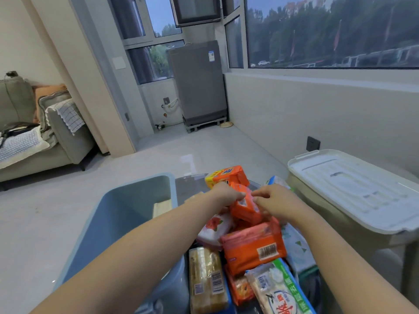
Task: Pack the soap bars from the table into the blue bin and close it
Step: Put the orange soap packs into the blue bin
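Observation:
An open blue bin point(127, 214) stands on the floor at the left of a glass table point(192, 184). A pale soap bar point(161, 208) lies inside it. Several wrapped soap packs are piled on the table. Both hands meet at a small orange soap pack point(246, 208) held upright over the pile. My left hand point(224, 196) grips its left top edge and my right hand point(275, 201) pinches its right side. Beyond them lies an orange-and-yellow pack point(224, 175). Nearer me are a large orange pack point(254, 248), a tan pack point(207, 279), a pink-flowered pack point(214, 230) and a white-and-green pack point(278, 288).
A cream bin with a white lid point(353, 186) stands to the right of the table, against the wall. A grey sofa point(34, 137) is at the far left. A grey washing machine point(199, 85) stands in the far corner. Pale tiled floor stretches ahead.

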A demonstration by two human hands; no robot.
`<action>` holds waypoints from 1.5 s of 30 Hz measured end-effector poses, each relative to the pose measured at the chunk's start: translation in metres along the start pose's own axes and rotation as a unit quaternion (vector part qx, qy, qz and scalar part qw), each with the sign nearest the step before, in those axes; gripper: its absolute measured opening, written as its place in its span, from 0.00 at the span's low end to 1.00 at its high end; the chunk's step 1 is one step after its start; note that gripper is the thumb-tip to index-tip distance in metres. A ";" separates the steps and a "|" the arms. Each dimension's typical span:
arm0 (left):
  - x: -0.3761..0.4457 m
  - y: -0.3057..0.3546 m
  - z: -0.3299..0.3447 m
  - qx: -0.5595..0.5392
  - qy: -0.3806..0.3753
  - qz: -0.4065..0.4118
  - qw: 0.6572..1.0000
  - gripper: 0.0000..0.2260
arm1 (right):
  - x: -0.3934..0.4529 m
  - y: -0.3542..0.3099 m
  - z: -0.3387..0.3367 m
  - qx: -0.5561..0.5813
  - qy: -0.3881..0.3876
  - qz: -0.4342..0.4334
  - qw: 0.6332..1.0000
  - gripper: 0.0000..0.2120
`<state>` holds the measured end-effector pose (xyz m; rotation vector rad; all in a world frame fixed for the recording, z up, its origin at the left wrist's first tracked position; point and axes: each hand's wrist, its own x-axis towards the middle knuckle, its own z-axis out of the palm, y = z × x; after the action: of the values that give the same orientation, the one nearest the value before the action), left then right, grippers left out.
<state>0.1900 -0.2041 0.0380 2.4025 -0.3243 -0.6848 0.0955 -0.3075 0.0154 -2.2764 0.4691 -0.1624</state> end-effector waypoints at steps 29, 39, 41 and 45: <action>-0.050 -0.052 -0.057 -0.367 0.139 0.147 0.908 0.21 | -0.017 -0.001 -0.012 -0.040 -0.118 -0.125 0.984 0.07; -0.055 -0.050 -0.062 -0.493 0.070 0.105 0.861 0.21 | -0.024 -0.004 -0.030 0.368 -0.113 -0.025 0.923 0.17; -0.057 -0.049 -0.059 -0.481 0.050 0.106 0.869 0.21 | -0.022 -0.007 -0.027 0.418 -0.086 0.004 0.904 0.22; -0.058 -0.046 -0.050 -0.454 -0.005 0.122 0.883 0.21 | -0.021 -0.015 -0.017 0.486 -0.055 0.063 0.870 0.22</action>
<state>0.1713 -0.1209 0.0662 1.4318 -0.2284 -0.5567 0.0760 -0.3022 0.0386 -1.2490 0.3532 -0.1541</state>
